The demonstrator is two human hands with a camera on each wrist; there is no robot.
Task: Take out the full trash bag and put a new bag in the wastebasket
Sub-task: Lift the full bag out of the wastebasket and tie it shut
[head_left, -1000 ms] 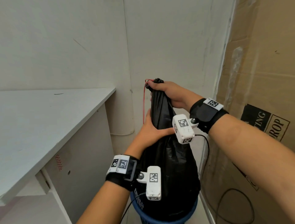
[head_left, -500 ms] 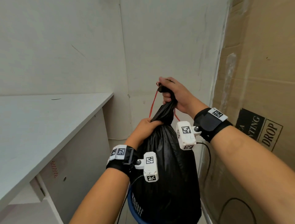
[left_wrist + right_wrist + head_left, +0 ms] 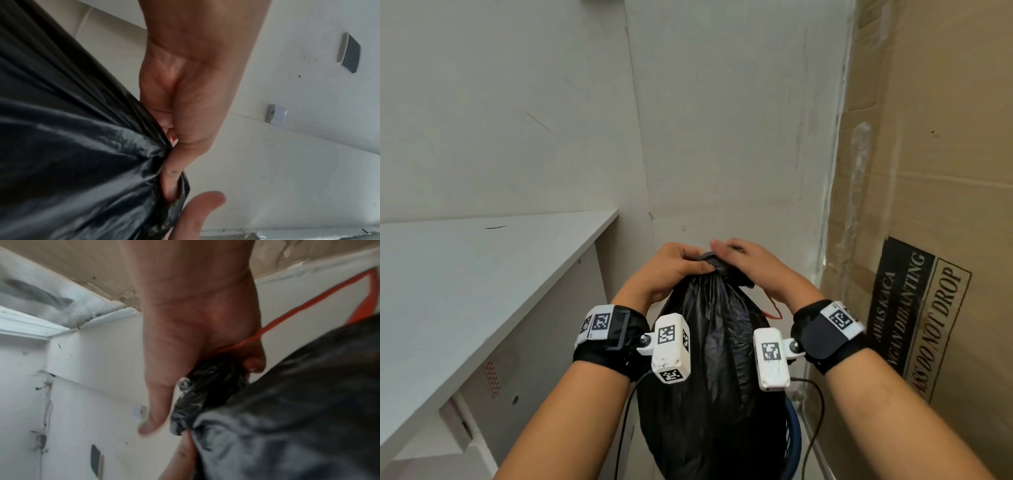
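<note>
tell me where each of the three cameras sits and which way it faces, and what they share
Head: worn on the head, looking forward and down into a wall corner; shows both forearms, left hand and right hand on the black trash bag in the blue wastebasket.
Left wrist: looks along the left hand, fingers curled into the bag's neck.
Right wrist: looks along the right hand, gripping the bunched top and red drawstring.
Shared: all three show the bag.

Head view looked forward and down from above both wrists. Wrist views — pressed close, angled upward along each palm toward walls and ceiling. Shared by all three — the gathered neck of the black trash bag (image 3: 714, 270).
</note>
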